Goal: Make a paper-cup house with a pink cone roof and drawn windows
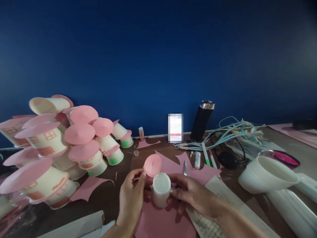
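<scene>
My left hand (132,193) pinches the near left edge of a small pink paper cone (153,164), its pointed middle facing me. Closed around the right side of a white paper cup (161,193) is my right hand (189,191); the cup is bottom up. The cone sits just behind and to the left of the cup, and I cannot tell whether they touch. Under both hands lies pink paper (160,224). Scissors, or a similar metal tool (185,168), rest on cut pink scraps (170,165) beyond the cup.
Many decorated cups with pink cone roofs (79,133) are piled at left. Stacked white cups (268,175) lie at right, near a printed sheet (223,198). A black flask (203,120), a blurred-out phone-like screen (175,128), markers (205,154) and cables (230,132) stand or lie along the wall.
</scene>
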Available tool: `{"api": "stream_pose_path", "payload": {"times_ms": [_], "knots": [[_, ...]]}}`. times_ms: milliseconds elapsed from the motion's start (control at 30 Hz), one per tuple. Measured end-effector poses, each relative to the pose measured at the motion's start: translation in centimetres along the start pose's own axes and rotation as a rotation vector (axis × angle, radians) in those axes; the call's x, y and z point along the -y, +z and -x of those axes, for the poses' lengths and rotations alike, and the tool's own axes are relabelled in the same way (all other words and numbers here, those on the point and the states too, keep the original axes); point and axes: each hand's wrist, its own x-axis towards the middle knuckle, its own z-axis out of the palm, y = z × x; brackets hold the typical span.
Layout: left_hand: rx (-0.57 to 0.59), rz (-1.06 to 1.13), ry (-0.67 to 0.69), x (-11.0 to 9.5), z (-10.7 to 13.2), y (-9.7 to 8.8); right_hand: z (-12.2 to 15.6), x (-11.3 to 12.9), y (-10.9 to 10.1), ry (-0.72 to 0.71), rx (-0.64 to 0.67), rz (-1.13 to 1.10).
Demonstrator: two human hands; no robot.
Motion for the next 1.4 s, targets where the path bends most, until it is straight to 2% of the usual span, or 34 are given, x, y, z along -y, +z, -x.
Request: {"api": "stream_pose_path", "payload": {"times_ms": [233,600,1233,1400], "knots": [[0.000,-0.018,0.024,0.06,0.03,0.19,-0.19,-0.16,0.43,-0.006,-0.043,-0.002],[0.016,-0.104,0.132,0.44,-0.02,0.10,-0.33,-0.75,0.23,-0.015,-0.071,-0.013],[0.014,-0.088,0.160,0.27,0.30,0.19,-0.13,-0.22,0.36,-0.037,-0.099,0.061],[0.034,-0.045,0.114,0.42,0.40,0.31,-0.24,-0.48,0.05,-0.047,-0.104,0.085]]}}
